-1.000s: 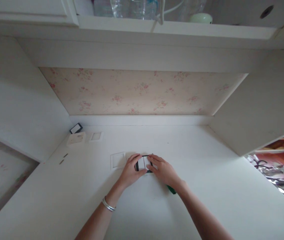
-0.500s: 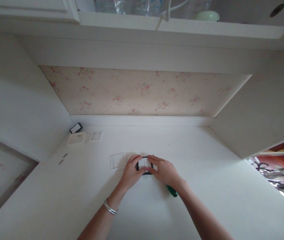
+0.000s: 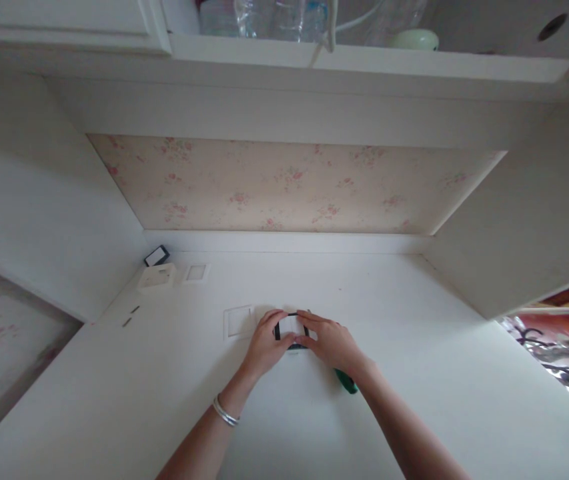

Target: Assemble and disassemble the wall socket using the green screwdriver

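Note:
Between my two hands is a wall switch (image 3: pixel 291 325) with a white face and a black rim, on the white surface. My left hand (image 3: pixel 263 345) is closed on its left side, thumb at the near edge and fingers at the far edge. My right hand (image 3: pixel 333 341) grips the right side the same way, and both thumb tips nearly meet at the front. A white square frame (image 3: pixel 225 325) lies just left of my left hand. Partly hidden under my right wrist is a green handle (image 3: pixel 346 381).
At the back left are a black-rimmed white switch piece (image 3: pixel 157 256), a white box (image 3: pixel 157 276) and a small white frame (image 3: pixel 196 273). Two thin dark strips (image 3: pixel 131 316) lie nearer. Side panels flank the white surface (image 3: pixel 404 347); an overhead shelf (image 3: pixel 364 61) holds plastic bottles.
Both hands keep almost the same grip on the switch. The whole view has shifted slightly. A middle line seen earlier on the switch's white face no longer shows clearly.

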`<state>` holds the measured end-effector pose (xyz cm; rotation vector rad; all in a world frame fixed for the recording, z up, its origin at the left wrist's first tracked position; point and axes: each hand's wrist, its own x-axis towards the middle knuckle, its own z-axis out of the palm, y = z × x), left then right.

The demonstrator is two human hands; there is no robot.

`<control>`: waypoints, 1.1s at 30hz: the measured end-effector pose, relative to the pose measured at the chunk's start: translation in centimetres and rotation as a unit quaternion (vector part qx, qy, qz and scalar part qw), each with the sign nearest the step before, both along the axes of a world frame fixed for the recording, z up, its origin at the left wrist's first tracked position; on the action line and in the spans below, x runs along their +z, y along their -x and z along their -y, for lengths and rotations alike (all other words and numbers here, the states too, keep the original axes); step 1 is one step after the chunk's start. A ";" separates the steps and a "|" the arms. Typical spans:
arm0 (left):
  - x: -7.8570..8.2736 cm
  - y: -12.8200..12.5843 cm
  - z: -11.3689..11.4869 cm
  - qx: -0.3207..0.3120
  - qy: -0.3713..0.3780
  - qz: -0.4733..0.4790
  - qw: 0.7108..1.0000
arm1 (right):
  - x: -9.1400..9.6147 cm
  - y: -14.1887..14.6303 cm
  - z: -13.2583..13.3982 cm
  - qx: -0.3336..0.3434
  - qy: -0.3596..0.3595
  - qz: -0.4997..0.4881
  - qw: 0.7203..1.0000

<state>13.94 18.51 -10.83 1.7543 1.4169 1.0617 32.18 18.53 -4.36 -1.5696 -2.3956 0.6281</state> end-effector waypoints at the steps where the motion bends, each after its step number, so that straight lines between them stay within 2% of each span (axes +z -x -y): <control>1: 0.0 0.0 0.0 -0.001 0.000 0.001 1.000 | 0.0 0.0 0.0 0.000 0.002 -0.001 1.000; 5: 0.0 0.4 0.4 -0.017 -0.001 0.002 1.000 | -0.3 -0.2 0.2 0.010 0.001 -0.025 1.000; 8: -0.3 0.9 0.8 -0.016 0.001 0.000 1.000 | -0.8 -0.3 0.4 -0.007 -0.004 -0.043 0.999; 13: -0.3 1.9 1.5 -0.034 0.009 -0.027 0.999 | -1.4 -0.6 0.6 -0.010 -0.010 -0.030 0.999; 21: 0.6 2.1 2.0 -0.039 0.001 -0.079 0.996 | -1.1 -0.4 0.6 -0.003 -0.011 -0.002 1.000; 27: 1.5 2.5 2.0 -0.055 -0.039 -0.164 0.984 | -0.6 -0.1 0.4 0.001 -0.010 0.031 0.999; 33: 2.1 2.7 1.6 -0.067 -0.068 -0.192 0.977 | -1.0 0.0 0.8 -0.011 -0.013 0.026 1.000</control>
